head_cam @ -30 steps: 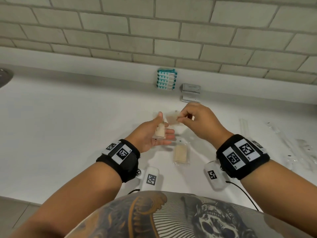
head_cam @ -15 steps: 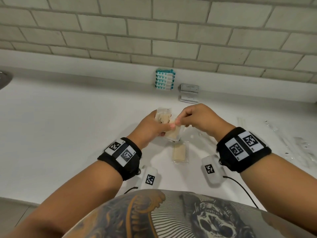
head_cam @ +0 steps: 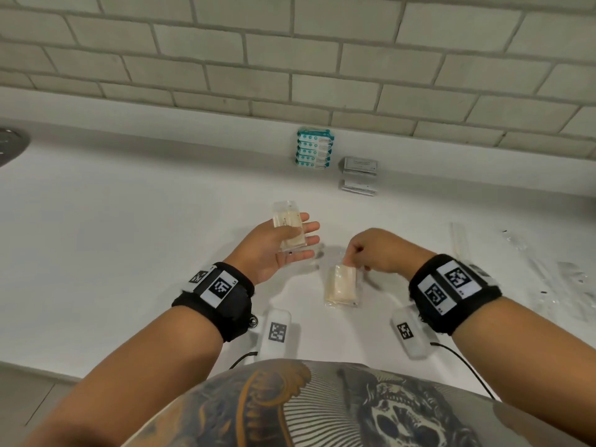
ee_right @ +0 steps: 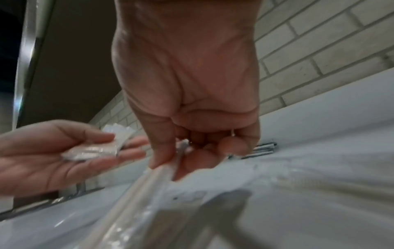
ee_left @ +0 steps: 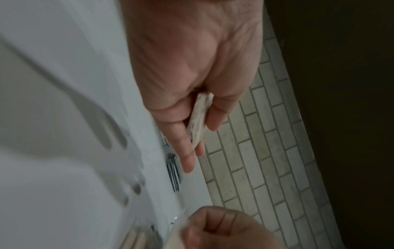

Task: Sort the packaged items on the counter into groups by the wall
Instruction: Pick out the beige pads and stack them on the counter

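My left hand is held palm up over the white counter. Its thumb and fingers grip stacked beige packets in clear wrap, which show edge-on in the left wrist view. Just to the right, my right hand pinches the far end of another beige packet that lies on the counter. The right wrist view shows that pinch on the clear wrap. By the wall stand a stack of teal packets and two small piles of grey packets.
Long clear-wrapped items and loose clear wrappers lie at the right of the counter. A metal drain shows at the far left. Two white tagged devices with cables hang below my wrists near the counter's front edge.
My right hand put a beige packet into my left hand, then dropped back to the packet on the counter and pinched it. My left hand opened out with the packets.
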A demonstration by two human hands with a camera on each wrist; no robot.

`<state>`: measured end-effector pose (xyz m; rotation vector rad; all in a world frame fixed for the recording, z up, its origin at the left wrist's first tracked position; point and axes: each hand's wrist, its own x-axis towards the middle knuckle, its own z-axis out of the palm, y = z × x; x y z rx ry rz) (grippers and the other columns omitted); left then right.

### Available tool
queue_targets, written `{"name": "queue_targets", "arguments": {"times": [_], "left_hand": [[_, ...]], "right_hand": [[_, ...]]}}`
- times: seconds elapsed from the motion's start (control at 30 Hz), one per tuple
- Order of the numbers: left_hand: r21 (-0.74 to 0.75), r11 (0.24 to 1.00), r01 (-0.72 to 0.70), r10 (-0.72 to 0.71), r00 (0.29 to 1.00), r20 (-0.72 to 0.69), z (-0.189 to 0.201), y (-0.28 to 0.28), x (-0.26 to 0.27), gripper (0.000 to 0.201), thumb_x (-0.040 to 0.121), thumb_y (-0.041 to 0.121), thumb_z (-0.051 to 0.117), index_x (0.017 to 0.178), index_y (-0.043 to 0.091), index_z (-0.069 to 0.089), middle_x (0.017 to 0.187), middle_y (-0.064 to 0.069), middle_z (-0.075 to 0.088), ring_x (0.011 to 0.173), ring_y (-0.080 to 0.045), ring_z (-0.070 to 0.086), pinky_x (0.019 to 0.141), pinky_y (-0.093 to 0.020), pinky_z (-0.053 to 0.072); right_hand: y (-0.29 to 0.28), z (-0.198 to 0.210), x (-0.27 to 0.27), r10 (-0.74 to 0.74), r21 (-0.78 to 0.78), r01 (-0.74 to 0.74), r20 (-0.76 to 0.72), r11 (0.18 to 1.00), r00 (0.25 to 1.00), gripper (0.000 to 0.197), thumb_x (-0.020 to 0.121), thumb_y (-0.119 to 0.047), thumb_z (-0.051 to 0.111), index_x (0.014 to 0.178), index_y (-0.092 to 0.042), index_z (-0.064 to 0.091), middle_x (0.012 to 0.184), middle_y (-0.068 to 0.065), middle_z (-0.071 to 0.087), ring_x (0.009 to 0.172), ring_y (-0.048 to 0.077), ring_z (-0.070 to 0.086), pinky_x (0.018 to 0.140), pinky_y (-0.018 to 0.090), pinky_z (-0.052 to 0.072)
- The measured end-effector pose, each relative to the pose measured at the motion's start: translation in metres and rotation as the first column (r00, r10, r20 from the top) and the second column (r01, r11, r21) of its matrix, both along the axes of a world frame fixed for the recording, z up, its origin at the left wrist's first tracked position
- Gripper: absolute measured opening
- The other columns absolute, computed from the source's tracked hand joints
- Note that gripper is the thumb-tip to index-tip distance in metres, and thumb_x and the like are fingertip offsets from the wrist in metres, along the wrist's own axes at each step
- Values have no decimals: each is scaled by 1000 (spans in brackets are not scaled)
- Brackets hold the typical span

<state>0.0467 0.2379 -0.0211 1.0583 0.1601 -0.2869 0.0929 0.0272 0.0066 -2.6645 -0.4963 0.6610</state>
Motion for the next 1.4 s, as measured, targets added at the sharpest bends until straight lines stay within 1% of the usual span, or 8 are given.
{"name": "queue_targets", "arguments": {"times": [0.13, 0.3, 0.5, 0.77, 0.9, 1.03, 1.23, 1.4], "left_hand": [[100, 995, 27, -29, 999, 27, 1, 0, -3, 28, 94, 9, 57, 121, 4, 54, 119, -13, 67, 107, -29, 67, 81, -37, 59], [218, 973, 77, -93, 994, 62, 6, -11, -3, 35, 91, 12, 62, 125, 10, 53, 111, -11, 70, 99, -25, 70, 76, -32, 58], [568, 821, 64, -177, 973, 146, 9, -30, 4, 64, 72, 23, 80, 121, 6, 42, 105, -1, 60, 102, -17, 63, 72, -24, 46], [547, 837, -4, -129, 970, 204, 10, -25, -1, 36, 89, 23, 67, 117, 13, 46, 97, 5, 55, 85, -12, 52, 70, -26, 42], [470, 872, -135, 24, 972, 235, 8, -20, 2, 24, 84, 14, 68, 101, 20, 52, 92, 1, 55, 82, -21, 51, 72, -34, 44], [429, 893, -141, 38, 970, 240, 8, -20, 2, 23, 83, 13, 70, 95, 22, 52, 93, 1, 55, 82, -18, 54, 70, -32, 48], [418, 890, -180, 83, 967, 240, 8, -20, 3, 21, 86, 8, 67, 94, 21, 53, 93, -2, 57, 85, -20, 57, 71, -32, 51], [510, 852, -114, -13, 971, 239, 10, -19, 2, 22, 84, 5, 68, 99, 14, 55, 97, -1, 63, 84, -16, 62, 65, -24, 53]], "right_hand": [[0, -3, 2, -20, 48, 14, 128, 999, 991, 26, 88, -37, 66, 109, -22, 67, 100, -5, 61, 95, 15, 58, 78, 26, 42], [16, 27, -6, -217, 517, 143, 85, 844, 972, 26, 88, -41, 64, 89, -15, 68, 87, -1, 70, 68, 7, 59, 60, 18, 46], [39, 23, -19, -225, 490, 199, -5, 849, 974, 45, 79, -57, 68, 86, -14, 56, 74, 1, 69, 57, 14, 63, 54, 23, 42], [32, 24, -14, -250, 540, 236, -49, 808, 967, 10, 88, -16, 58, 94, -11, 63, 81, 6, 69, 63, 19, 67, 59, 32, 51], [19, 25, -8, -281, 602, 306, -139, 738, 950, 7, 87, -12, 69, 85, -7, 65, 76, 7, 68, 57, 16, 65, 55, 27, 51], [17, 25, -8, -236, 560, 274, -140, 782, 962, 13, 90, -10, 63, 94, 3, 66, 76, 6, 68, 60, 16, 64, 57, 25, 50], [17, 26, -10, -212, 499, 172, 24, 849, 977, 5, 90, -16, 61, 85, -15, 60, 80, -2, 68, 66, 11, 65, 61, 23, 45], [14, 30, -9, -197, 518, 128, 80, 846, 977, 7, 84, -20, 71, 81, -14, 68, 81, 6, 69, 70, 16, 65, 69, 31, 50]]}}
